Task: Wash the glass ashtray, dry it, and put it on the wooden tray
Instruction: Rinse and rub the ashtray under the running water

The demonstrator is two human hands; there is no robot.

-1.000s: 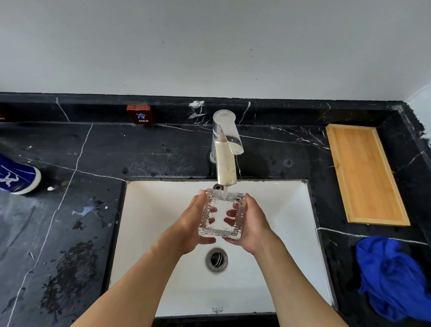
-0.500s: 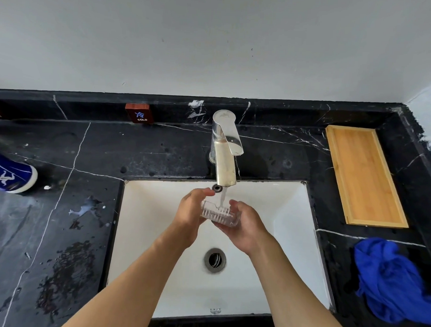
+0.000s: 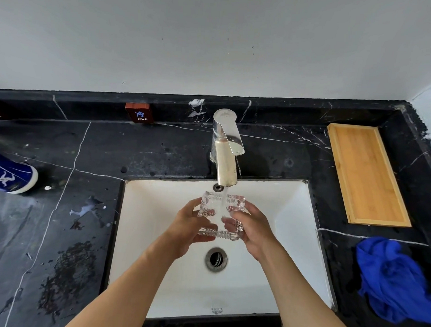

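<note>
The square glass ashtray (image 3: 216,212) is held over the white sink (image 3: 293,215), directly under the tap (image 3: 226,149), and water runs onto it. My left hand (image 3: 186,226) grips its left side and my right hand (image 3: 253,228) grips its right side. The ashtray faces me, tilted up. The wooden tray (image 3: 365,176) lies bare on the black counter to the right of the sink.
A crumpled blue cloth (image 3: 396,279) lies on the counter at the right, in front of the tray. A blue and white container (image 3: 11,175) sits at the far left. The drain (image 3: 216,258) is below my hands. Wet patches mark the left counter (image 3: 66,275).
The ashtray was upright a second ago, was tipped flat half a second ago, and is now turned back up facing me under the running water.
</note>
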